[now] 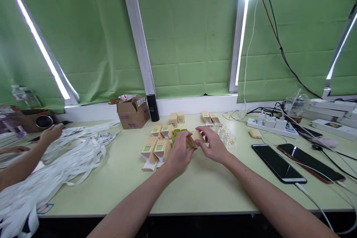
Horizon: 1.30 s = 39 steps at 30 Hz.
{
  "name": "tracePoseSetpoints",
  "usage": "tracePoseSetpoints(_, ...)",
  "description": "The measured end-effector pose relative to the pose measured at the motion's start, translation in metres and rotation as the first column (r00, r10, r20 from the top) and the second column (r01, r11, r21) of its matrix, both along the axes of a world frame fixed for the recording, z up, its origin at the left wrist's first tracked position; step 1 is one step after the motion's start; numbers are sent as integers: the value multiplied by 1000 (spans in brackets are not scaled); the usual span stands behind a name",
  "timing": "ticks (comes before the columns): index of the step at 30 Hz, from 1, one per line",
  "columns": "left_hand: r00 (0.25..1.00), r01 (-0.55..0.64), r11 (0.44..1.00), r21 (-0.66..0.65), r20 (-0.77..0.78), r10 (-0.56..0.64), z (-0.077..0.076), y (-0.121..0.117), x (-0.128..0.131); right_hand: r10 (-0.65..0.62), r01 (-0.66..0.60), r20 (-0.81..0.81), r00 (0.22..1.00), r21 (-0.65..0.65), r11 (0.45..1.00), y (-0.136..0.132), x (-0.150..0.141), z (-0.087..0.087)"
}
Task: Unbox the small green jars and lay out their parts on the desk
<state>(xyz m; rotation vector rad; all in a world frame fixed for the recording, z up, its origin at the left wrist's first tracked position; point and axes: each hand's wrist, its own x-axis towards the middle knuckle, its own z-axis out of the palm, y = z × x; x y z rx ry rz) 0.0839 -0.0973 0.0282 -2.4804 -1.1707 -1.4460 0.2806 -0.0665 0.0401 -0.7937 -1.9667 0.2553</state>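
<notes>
Between my two hands, over the middle of the table, is a small kraft-paper box (192, 141). My left hand (180, 150) grips its left side, and the fingers of my right hand (210, 143) pinch its right side. Left of my hands stand several similar small boxes (163, 147) with green labels, some with their flaps open. Green pieces (177, 134) sit just behind my left hand. Right beside my right hand are several clear plastic cups (229, 139) with yellow bits in them. More kraft boxes (178, 118) stand farther back.
White straps (69, 160) lie heaped at left, near another person's hand (52, 134). A cardboard carton (133, 113) and black cylinder (152, 108) stand at the back. At right lie two phones (279, 163) (311, 160), cables and a power strip (273, 128).
</notes>
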Motion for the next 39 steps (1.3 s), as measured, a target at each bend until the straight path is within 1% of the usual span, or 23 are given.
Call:
tracePoseSetpoints(3,998,13,997,76,-62,-9,0,1,0,10,-11,25,1000,36,999,-3,-3,-2)
tracePoseSetpoints(7,992,-8,993,120,-121,23,0,1,0,18,-21,44,999,61,998,-7,-4,0)
tracePoseSetpoints(11,986,-47,995,92,-153,61,2,0,0,7,-12,48,999,108,994,-12,-6,3)
tracePoseSetpoints(15,986,-56,997,56,-152,64,4,-3,1,-57,44,68,996,177,983,-15,-8,4)
tracePoseSetpoints(21,991,-42,999,26,-130,45,6,-7,3,-86,70,74,994,195,978,-14,-11,2)
tracePoseSetpoints(24,993,-54,999,-10,-103,52,5,-7,2,-74,65,38,997,201,977,-11,-9,1)
tracePoseSetpoints(26,995,-62,998,-29,-77,60,4,-6,1,-80,82,-21,997,196,977,-8,-6,2)
tracePoseSetpoints(31,999,-49,998,-45,-22,48,5,-5,-1,-114,136,-190,975,106,985,-2,-1,4)
tracePoseSetpoints(33,999,-30,998,-51,-17,29,6,-5,-1,-113,141,-228,967,108,984,0,1,6)
tracePoseSetpoints(34,1000,-21,998,-54,-15,21,7,-6,-1,-102,138,-242,965,138,981,1,2,8)
tracePoseSetpoints(36,1000,-17,998,-63,-9,16,9,-8,0,-60,119,-229,972,256,959,2,4,10)
tracePoseSetpoints(39,1000,-24,996,-88,-1,24,11,-11,2,-38,82,-106,994,447,891,2,8,13)
